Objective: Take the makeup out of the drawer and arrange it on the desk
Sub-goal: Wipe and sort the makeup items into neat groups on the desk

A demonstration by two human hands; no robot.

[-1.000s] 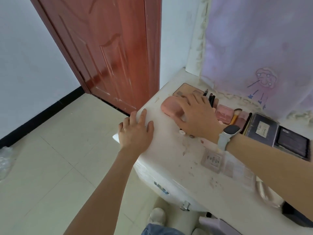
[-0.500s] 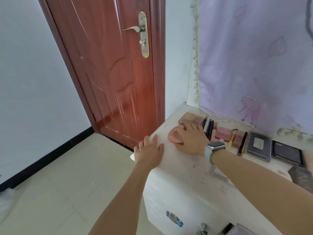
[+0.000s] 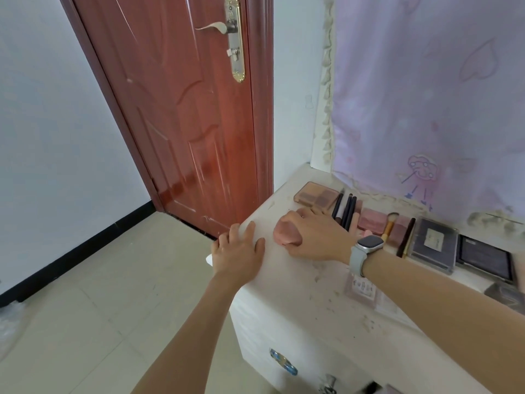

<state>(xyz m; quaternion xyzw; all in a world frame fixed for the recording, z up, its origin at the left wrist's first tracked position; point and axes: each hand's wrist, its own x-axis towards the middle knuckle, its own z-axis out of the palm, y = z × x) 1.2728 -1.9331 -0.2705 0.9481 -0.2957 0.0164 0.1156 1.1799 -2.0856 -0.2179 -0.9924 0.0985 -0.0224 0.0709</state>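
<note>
no label text legible. right hand fingers curled over the pink compact near the desk left end. left hand flat, fingers spread, at the desk corner edge. palettes and brushes lined along the back edge; front strip mostly bare.

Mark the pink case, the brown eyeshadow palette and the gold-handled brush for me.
pink case (image 3: 284,233): head view, on its exposed left end beside the right hand's fingers.
brown eyeshadow palette (image 3: 315,195): head view, on the middle of its clear lid.
gold-handled brush (image 3: 388,226): head view, on its handle below the bristles.
</note>
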